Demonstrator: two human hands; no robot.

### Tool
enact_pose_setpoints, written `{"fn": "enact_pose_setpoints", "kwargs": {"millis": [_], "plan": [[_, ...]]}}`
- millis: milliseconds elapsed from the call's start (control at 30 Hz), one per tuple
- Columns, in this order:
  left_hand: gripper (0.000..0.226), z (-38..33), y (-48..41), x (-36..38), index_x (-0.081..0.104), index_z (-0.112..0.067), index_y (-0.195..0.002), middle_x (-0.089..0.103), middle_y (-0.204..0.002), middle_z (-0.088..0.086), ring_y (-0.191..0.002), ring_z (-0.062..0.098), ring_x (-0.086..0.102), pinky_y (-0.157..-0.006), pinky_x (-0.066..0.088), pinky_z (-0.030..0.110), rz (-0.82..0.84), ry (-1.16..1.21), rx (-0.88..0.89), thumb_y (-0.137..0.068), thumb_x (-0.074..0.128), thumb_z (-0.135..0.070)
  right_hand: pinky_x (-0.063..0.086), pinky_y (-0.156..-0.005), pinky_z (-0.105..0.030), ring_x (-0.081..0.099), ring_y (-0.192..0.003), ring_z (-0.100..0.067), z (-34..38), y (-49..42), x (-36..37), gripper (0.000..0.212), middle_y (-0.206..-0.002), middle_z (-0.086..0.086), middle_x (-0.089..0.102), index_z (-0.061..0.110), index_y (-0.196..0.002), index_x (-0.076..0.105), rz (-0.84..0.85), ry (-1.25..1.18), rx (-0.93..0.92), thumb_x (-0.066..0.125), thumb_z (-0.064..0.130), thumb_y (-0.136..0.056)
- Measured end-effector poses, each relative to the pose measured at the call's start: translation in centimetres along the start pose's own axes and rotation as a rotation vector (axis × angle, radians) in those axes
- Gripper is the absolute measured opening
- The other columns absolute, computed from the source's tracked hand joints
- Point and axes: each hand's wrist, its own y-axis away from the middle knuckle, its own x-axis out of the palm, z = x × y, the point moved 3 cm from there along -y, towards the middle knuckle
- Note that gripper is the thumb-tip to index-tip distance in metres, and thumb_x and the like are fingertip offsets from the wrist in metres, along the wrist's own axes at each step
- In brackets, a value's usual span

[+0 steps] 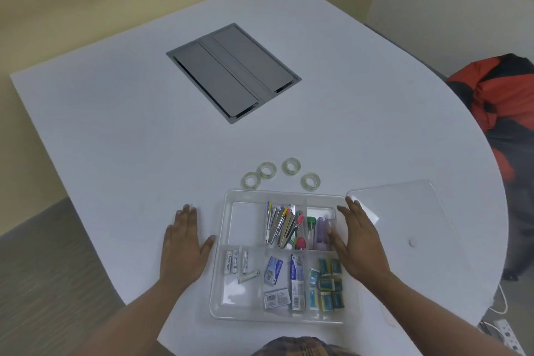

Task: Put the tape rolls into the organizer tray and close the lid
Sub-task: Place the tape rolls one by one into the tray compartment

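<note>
Several clear tape rolls lie flat on the white table just beyond the organizer tray: one (251,180) at the left, one (266,170) beside it, one (291,166) farther right, and one (310,181) nearest the tray's far edge. The clear organizer tray (219,269) sits open at the table's near edge; its far-left compartment (247,222) holds nothing. The clear lid (404,211) lies flat to the tray's right. My left hand (185,243) rests flat on the table left of the tray. My right hand (358,243) lies flat over the tray's right rim, holding nothing.
Other tray compartments hold batteries (237,261), staplers and clips (284,225), staple boxes (289,280) and small packets (326,283). A grey cable hatch (234,72) is set into the table (115,124) farther back. An orange-black bag (502,101) sits off the right edge.
</note>
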Motion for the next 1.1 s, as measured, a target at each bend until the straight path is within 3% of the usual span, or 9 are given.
{"fn": "enact_pose_setpoints", "kwargs": {"millis": [167,300,567,667,833,1100], "plan": [[0.115,-0.8,-1.8,1.1,0.004,-0.01,-0.152,-0.002,-0.162,0.011,-0.149,0.027,-0.003,-0.12,0.005,0.048,0.113,-0.064,0.018,-0.065,-0.023,-0.08,0.031,-0.11,-0.034,0.037,-0.138,-0.02,1.3,-6.0,-0.9,0.047,-0.151,-0.004,0.041,0.014,-0.132,0.051,0.041,-0.069,0.01,0.058,0.039,-0.093],[0.118,-1.1,-2.2,2.0,-0.008,-0.01,-0.15,-0.016,-0.159,0.014,-0.147,0.03,-0.013,-0.118,0.0,0.05,0.191,-0.119,-0.007,-0.055,-0.039,-0.074,0.035,-0.102,-0.03,0.047,-0.129,-0.023,1.7,-10.3,-0.6,0.044,-0.142,-0.006,0.049,0.014,-0.128,0.054,0.104,-0.082,0.036,0.065,0.031,-0.089],[0.103,-1.2,-2.2,2.2,-0.006,-0.009,-0.149,-0.012,-0.159,0.016,-0.146,0.033,-0.012,-0.117,0.0,0.052,0.232,-0.138,-0.004,-0.069,-0.03,-0.071,0.049,-0.09,-0.038,0.059,-0.11,-0.024,0.7,-15.6,1.5,0.056,-0.124,-0.006,0.061,0.015,-0.125,0.057,0.292,0.001,0.199,0.076,0.036,-0.076],[0.102,-1.0,-2.5,2.4,-0.019,-0.012,-0.145,-0.024,-0.156,0.013,-0.145,0.03,-0.02,-0.117,-0.004,0.051,0.26,-0.166,-0.016,-0.063,-0.035,-0.07,0.05,-0.085,-0.037,0.06,-0.104,-0.023,0.6,-16.3,2.2,0.061,-0.118,-0.004,0.063,0.016,-0.121,0.059,0.31,0.028,0.211,0.08,0.043,-0.069],[0.101,-1.0,-2.7,2.4,-0.025,-0.013,-0.142,-0.032,-0.151,0.011,-0.137,0.025,-0.032,-0.117,-0.006,0.051,0.301,-0.168,-0.003,-0.06,-0.037,-0.07,0.052,-0.083,-0.039,0.059,-0.099,-0.02,0.5,-17.1,2.8,0.073,-0.114,0.0,0.059,0.02,-0.119,0.058,0.359,0.079,0.209,0.085,0.049,-0.059],[0.104,-0.8,-3.1,2.3,-0.032,-0.013,-0.138,-0.04,-0.147,0.007,-0.134,0.022,-0.038,-0.116,-0.009,0.05,0.365,-0.157,-0.012,-0.054,-0.04,-0.072,0.049,-0.077,-0.034,0.056,-0.093,-0.019,0.5,-17.3,3.5,0.056,-0.111,-0.001,0.058,0.019,-0.113,0.058,0.332,0.097,0.167,0.078,0.043,-0.067]]}}
